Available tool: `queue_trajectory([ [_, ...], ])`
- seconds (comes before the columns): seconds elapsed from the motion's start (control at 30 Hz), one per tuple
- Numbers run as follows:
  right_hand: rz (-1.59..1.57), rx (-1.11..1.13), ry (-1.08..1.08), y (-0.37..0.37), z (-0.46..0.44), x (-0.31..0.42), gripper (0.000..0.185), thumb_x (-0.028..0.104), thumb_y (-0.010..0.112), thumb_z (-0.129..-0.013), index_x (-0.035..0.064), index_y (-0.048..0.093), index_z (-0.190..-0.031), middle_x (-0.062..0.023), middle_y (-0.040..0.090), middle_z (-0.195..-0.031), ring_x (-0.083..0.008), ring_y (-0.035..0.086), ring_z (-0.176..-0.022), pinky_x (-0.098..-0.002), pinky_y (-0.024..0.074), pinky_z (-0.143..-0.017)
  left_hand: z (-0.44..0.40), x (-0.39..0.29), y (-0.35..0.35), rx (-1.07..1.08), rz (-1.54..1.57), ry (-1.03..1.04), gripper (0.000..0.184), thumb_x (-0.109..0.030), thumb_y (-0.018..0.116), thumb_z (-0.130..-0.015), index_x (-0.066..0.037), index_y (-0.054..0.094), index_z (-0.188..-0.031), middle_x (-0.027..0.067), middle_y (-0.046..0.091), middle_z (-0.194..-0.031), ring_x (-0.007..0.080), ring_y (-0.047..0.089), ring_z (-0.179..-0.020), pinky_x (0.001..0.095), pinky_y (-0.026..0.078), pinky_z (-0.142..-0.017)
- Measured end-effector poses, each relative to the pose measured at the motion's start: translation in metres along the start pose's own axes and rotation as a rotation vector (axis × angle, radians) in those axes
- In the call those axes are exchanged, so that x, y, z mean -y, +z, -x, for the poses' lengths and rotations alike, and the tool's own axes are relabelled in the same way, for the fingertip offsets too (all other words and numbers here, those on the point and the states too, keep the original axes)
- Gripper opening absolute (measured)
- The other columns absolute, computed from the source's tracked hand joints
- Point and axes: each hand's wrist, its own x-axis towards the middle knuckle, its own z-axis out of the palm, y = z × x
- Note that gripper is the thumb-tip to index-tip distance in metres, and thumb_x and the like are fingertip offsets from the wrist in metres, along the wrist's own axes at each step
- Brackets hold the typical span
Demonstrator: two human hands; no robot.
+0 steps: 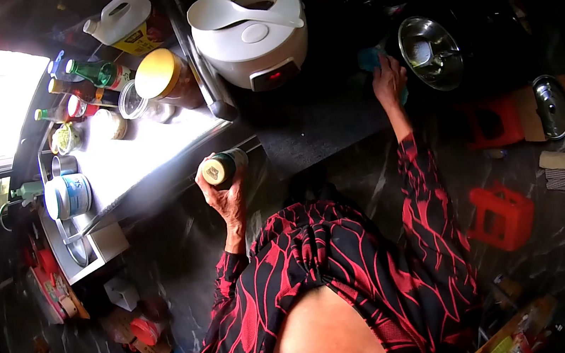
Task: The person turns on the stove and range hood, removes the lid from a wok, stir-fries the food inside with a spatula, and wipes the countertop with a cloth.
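Observation:
My left hand [227,199] is wrapped round a dark green jar with a pale yellow lid [216,171], held in front of the counter edge. Out to the right, my right hand [390,82] is closed on a teal cloth [370,59], which rests on the dark counter surface [319,129]. Just beyond that hand sits a shiny metal bowl [451,72]. A white rice cooker [252,55] stands between the two hands, farther back, with a white rice paddle [233,14] lying on its lid.
Several bottles and jars, among them a large yellow-lidded jar [166,77], crowd the bright counter at left. A white tub [69,196] sits near the sink side. A red stool [503,217] stands on the floor at right, near a metal lid [553,106].

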Motion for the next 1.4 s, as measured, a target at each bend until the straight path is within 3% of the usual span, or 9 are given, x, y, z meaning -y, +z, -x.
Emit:
queue_trajectory([
  [0.2,0.076,0.055,-0.052,0.040,0.054,0.091,0.054,0.013,0.062,-0.068,0.0115,0.054,-0.121,-0.0184,0.044,-0.126,-0.0385,0.043,-0.105,-0.0497,0.0347,-0.088,0.000,0.003,-0.007,0.002,-0.033,0.022,0.056,-0.006,0.078,-0.069,-0.004,0.048,-0.116,0.0086,0.057,-0.112,0.0175,0.054,-0.103,0.0312,0.042,-0.093],
  [0.37,-0.403,0.221,-0.484,0.011,0.126,0.150,0.038,0.005,0.055,-0.070,0.0170,0.065,-0.105,-0.0047,0.056,-0.115,-0.0291,0.049,-0.099,-0.0446,0.0386,-0.083,-0.007,0.005,0.012,0.054,0.034,0.018,0.056,-0.008,0.078,-0.069,-0.003,0.049,-0.116,0.0073,0.056,-0.110,0.0159,0.054,-0.103,0.0298,0.042,-0.092],
  [0.5,-0.603,0.479,-0.690,-0.028,0.159,0.096,0.026,0.005,0.055,-0.066,0.0178,0.070,-0.083,-0.0001,0.062,-0.100,-0.0235,0.051,-0.094,-0.0374,0.0378,-0.082,-0.014,0.006,0.027,0.181,-0.047,0.091,0.056,-0.004,0.077,-0.067,-0.003,0.049,-0.116,0.0068,0.054,-0.110,0.0166,0.053,-0.103,0.0289,0.041,-0.092],
  [0.63,-0.107,0.624,-0.490,-0.082,0.177,-0.020,0.021,0.005,0.057,-0.061,0.0170,0.070,-0.072,-0.0012,0.064,-0.093,-0.0204,0.052,-0.089,-0.0361,0.0390,-0.078,-0.019,0.001,0.049,0.314,0.033,0.109,0.055,-0.009,0.075,-0.070,-0.004,0.048,-0.117,0.0088,0.057,-0.103,0.0207,0.058,-0.094,0.0296,0.045,-0.085],
  [0.8,-0.514,0.085,0.338,-0.118,0.176,-0.057,0.038,-0.009,0.045,-0.062,0.0051,0.067,-0.090,-0.0135,0.063,-0.087,-0.0302,0.059,-0.090,-0.0360,0.0472,-0.080,-0.022,0.024,0.090,0.389,0.051,0.197,0.057,-0.016,0.076,-0.070,-0.004,0.046,-0.117,0.0111,0.057,-0.100,0.0212,0.060,-0.092,0.0308,0.047,-0.082],
  [0.9,-0.446,-0.181,0.197,-0.121,0.150,0.016,0.041,-0.007,0.050,-0.067,0.0067,0.062,-0.104,-0.0138,0.058,-0.097,-0.0317,0.054,-0.094,-0.0384,0.0434,-0.083,-0.020,0.017,0.109,0.424,0.063,0.058,0.061,-0.023,0.076,-0.070,-0.002,0.045,-0.118,0.0145,0.058,-0.100,0.0242,0.060,-0.092,0.0334,0.047,-0.081],
  [1.03,-0.466,0.004,-0.151,-0.079,0.139,0.102,0.046,0.001,0.061,-0.068,0.0128,0.059,-0.112,-0.0164,0.053,-0.104,-0.0345,0.052,-0.089,-0.0423,0.0438,-0.077,-0.017,0.022,0.118,0.472,0.002,0.119,0.060,-0.026,0.072,-0.074,-0.002,0.044,-0.121,0.0149,0.058,-0.100,0.0259,0.059,-0.091,0.0347,0.047,-0.081],
  [1.1,-0.162,0.232,-0.253,-0.023,0.169,0.105,0.041,0.013,0.055,-0.079,0.0301,0.060,-0.116,-0.0137,0.039,-0.131,-0.0312,0.039,-0.114,-0.0460,0.0335,-0.097,-0.019,0.012,0.120,0.512,0.072,0.148,0.061,-0.028,0.072,-0.075,-0.002,0.043,-0.122,0.0139,0.058,-0.100,0.0246,0.059,-0.092,0.0345,0.046,-0.081],
  [1.4,-0.062,0.140,-0.251,-0.033,0.085,0.010,0.049,0.003,0.049,-0.077,0.0287,0.061,-0.117,-0.0107,0.043,-0.130,-0.0322,0.044,-0.105,-0.0434,0.0365,-0.093,0.010,0.020,0.110,0.282,-0.068,0.270,0.074,-0.016,0.074,-0.074,0.002,0.031,-0.131,0.0172,0.040,-0.129,0.0279,0.041,-0.121,0.0402,0.033,-0.101],
])
